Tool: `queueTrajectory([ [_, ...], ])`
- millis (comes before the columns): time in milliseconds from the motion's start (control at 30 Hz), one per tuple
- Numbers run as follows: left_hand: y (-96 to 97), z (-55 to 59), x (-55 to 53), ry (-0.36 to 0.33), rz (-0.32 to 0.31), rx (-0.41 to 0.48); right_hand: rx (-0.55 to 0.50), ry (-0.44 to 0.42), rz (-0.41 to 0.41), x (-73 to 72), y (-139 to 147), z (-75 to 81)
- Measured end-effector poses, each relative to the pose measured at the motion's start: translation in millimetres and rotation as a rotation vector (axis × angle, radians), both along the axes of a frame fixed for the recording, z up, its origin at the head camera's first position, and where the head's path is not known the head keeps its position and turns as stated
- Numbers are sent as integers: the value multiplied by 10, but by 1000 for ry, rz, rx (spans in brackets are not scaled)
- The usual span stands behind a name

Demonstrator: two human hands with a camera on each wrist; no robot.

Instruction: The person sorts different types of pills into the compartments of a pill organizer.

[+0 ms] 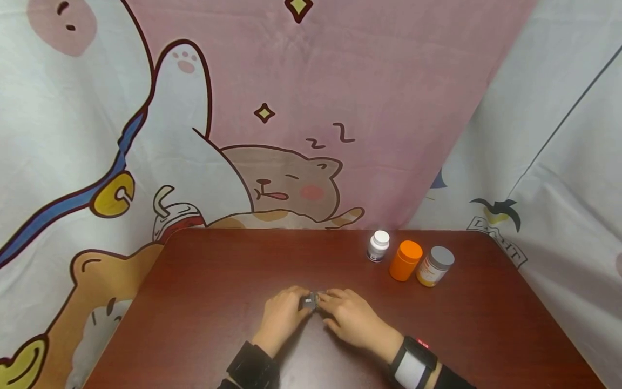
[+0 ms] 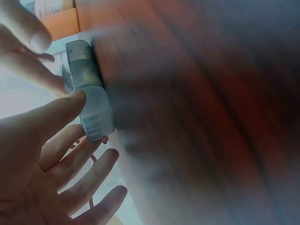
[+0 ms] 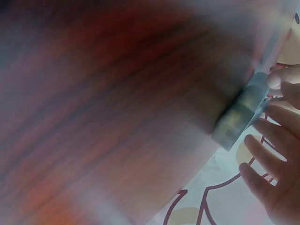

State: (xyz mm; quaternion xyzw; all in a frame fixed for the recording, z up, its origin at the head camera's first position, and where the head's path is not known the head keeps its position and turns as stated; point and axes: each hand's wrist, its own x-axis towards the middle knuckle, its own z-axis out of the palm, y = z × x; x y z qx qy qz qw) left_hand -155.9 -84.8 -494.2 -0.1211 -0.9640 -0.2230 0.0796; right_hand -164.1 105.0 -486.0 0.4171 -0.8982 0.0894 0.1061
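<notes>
A small grey translucent pill box (image 1: 309, 301) with a row of compartments stands on the table between both hands. Yellowish contents show through its side in the left wrist view. My left hand (image 1: 283, 319) pinches one end, thumb on the near side and fingers behind. My right hand (image 1: 353, 319) lies at the other end, its fingers fairly straight and the index fingertip touching the box. The right thumb (image 2: 40, 40) is apart from the box in the left wrist view. In the right wrist view the pill box (image 3: 234, 122) is blurred, and fingers partly hide it.
At the back right of the brown table (image 1: 218, 281) stand a white bottle (image 1: 378, 246), an orange bottle (image 1: 405, 261) and a grey-lidded jar (image 1: 434, 267), all upright. A printed cloth (image 1: 389, 81) hangs behind the table.
</notes>
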Motion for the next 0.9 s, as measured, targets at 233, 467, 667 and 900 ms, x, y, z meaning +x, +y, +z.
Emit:
queueTrajectory([
  [233,4,-7,-13,-9,-4,-2,117,30,-7,82,-17,2],
  [467,2,0,-2,-26,-7,11,115,91,4,94,-43,-31],
  [667,-31,-5,-1,-100,5,65,45,139,-2,53,-136,-50],
  [900,-77,-37,-50,-215,-9,284,-50,180,-16,-28,-225,-70],
])
